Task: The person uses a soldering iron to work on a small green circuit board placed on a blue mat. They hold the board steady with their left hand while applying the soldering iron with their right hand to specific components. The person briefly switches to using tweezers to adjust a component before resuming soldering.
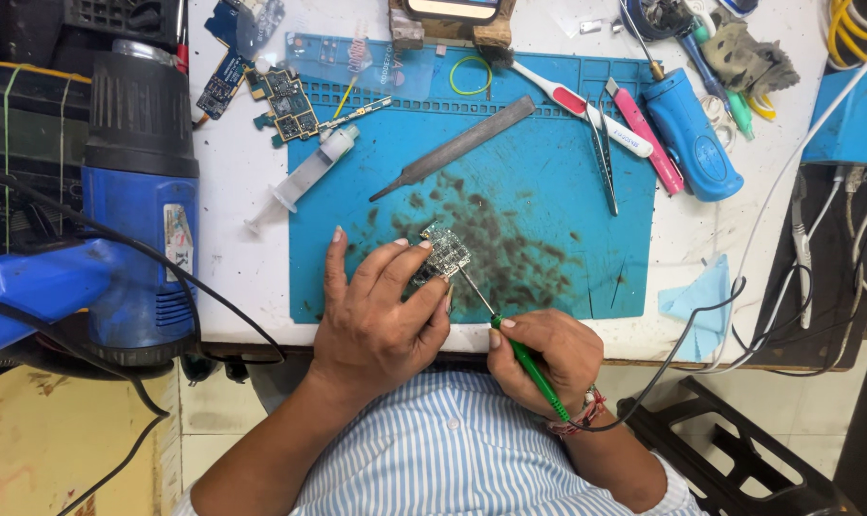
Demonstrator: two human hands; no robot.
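Blue repair mat (567,191) covers the desk. Left hand (376,315) pinches a light, fragile circuit board (440,254) by its edges; right hand (539,358) grips a green soldering iron (527,367).

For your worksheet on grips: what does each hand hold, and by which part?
Left hand pinches the small circuit board by its edge; right hand grips the green soldering iron by its handle.

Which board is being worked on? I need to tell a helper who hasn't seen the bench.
Start at the blue mat. Near its front edge, the left hand pinches a small circuit board. Unlike the boards lying loose at the mat's far left corner, this one is held.
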